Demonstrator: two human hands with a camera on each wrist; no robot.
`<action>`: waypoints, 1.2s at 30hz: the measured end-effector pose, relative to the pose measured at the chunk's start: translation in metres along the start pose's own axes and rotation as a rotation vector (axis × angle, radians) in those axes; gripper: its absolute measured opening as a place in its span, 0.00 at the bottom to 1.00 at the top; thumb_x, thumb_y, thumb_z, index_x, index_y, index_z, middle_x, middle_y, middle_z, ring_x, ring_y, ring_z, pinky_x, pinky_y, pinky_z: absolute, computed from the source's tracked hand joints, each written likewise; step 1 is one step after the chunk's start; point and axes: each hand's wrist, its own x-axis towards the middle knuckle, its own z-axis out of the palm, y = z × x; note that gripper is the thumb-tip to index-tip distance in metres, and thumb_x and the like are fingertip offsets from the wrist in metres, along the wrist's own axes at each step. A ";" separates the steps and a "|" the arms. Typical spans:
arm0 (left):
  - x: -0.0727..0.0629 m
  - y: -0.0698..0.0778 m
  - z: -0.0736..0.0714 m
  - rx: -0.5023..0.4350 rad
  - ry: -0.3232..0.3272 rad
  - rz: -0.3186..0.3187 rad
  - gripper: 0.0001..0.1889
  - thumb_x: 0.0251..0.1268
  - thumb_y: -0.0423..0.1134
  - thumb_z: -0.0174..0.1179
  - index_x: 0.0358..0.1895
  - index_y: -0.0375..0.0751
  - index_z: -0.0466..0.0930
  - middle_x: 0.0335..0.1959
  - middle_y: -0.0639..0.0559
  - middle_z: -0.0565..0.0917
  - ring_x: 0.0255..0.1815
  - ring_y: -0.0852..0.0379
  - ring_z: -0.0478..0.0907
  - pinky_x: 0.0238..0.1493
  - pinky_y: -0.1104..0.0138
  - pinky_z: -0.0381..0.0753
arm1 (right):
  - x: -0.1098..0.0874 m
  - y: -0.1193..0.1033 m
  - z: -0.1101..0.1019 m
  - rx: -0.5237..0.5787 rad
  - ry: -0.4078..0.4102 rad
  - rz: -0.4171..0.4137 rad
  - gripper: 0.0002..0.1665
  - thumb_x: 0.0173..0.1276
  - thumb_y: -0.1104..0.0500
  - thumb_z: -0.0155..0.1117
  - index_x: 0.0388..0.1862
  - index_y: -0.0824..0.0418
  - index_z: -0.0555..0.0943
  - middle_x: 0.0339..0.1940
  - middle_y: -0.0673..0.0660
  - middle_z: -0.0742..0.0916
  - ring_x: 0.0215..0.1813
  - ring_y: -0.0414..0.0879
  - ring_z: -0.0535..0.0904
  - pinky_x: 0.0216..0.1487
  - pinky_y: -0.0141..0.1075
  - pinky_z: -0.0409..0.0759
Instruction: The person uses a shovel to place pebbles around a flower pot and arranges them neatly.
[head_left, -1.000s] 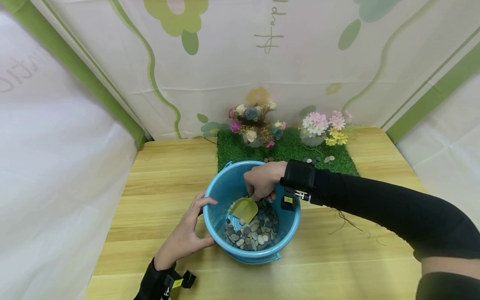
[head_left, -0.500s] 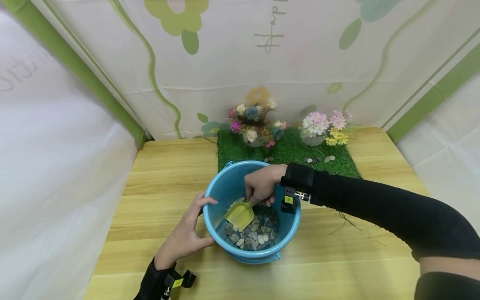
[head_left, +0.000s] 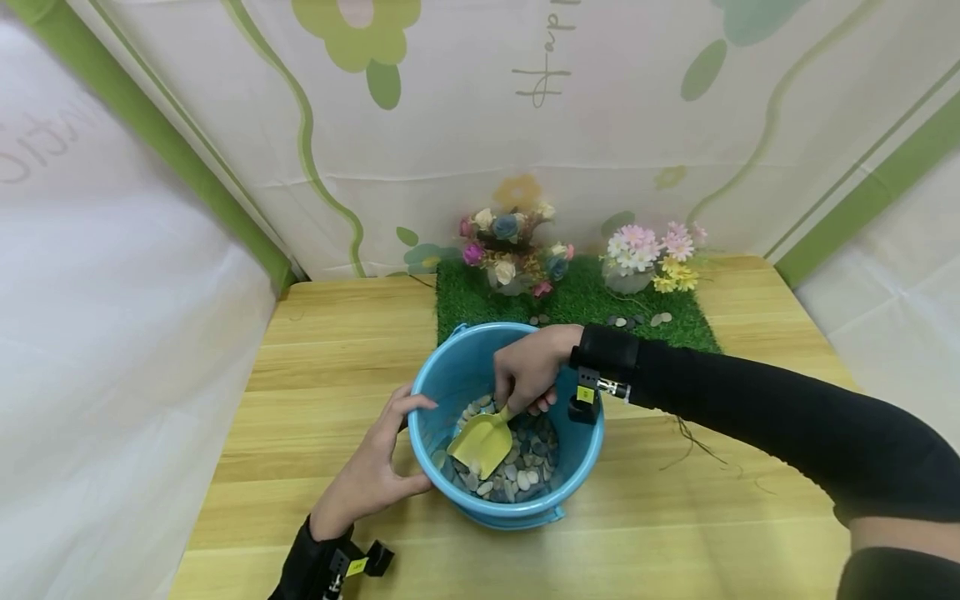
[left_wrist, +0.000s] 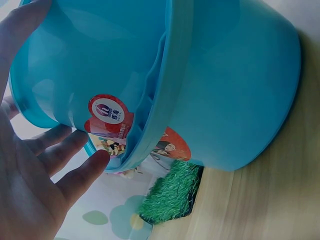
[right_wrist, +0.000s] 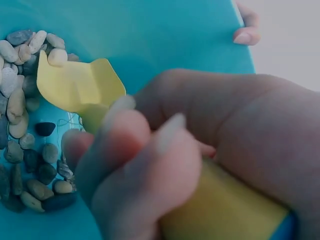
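Note:
A light-blue bucket (head_left: 581,471) stands on the wooden table. Its floor bears many grey, tan and white pebbles (head_left: 517,479). My right hand (head_left: 528,367) reaches inside and grips the handle of a yellow toy shovel (head_left: 480,442). The shovel's blade lies low among the pebbles on the left; in the right wrist view a pale pebble (right_wrist: 58,57) is at the blade's front edge. My left hand (head_left: 378,467) holds the bucket's left side, a fingertip hooked over the rim. In the left wrist view its fingers (left_wrist: 82,175) spread along the bucket's side.
Behind the bucket lies an artificial grass mat (head_left: 585,292) with a mixed flower pot (head_left: 513,250) and a pink, white and yellow one (head_left: 645,254). Small stones (head_left: 626,321) rest on the mat. Printed curtains (head_left: 450,125) close off the back and sides.
The shovel's blade first shifted left and turned, then moved slightly lower toward the near left pebbles. My right hand shifted a little with it. The left hand and bucket stayed in place.

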 end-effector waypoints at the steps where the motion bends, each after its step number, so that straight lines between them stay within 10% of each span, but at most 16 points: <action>1: 0.000 0.000 0.000 -0.003 0.001 0.003 0.40 0.53 0.39 0.76 0.67 0.37 0.64 0.78 0.45 0.57 0.72 0.40 0.61 0.60 0.47 0.77 | -0.001 0.000 -0.001 0.002 0.000 -0.002 0.15 0.78 0.63 0.57 0.37 0.57 0.90 0.20 0.51 0.83 0.19 0.38 0.76 0.25 0.30 0.77; 36: 0.001 0.000 0.000 -0.014 0.003 0.012 0.41 0.52 0.36 0.78 0.67 0.39 0.64 0.77 0.44 0.57 0.73 0.39 0.61 0.60 0.45 0.77 | -0.032 0.012 -0.019 0.069 -0.122 -0.220 0.18 0.79 0.61 0.58 0.63 0.57 0.83 0.27 0.55 0.88 0.19 0.39 0.75 0.22 0.31 0.76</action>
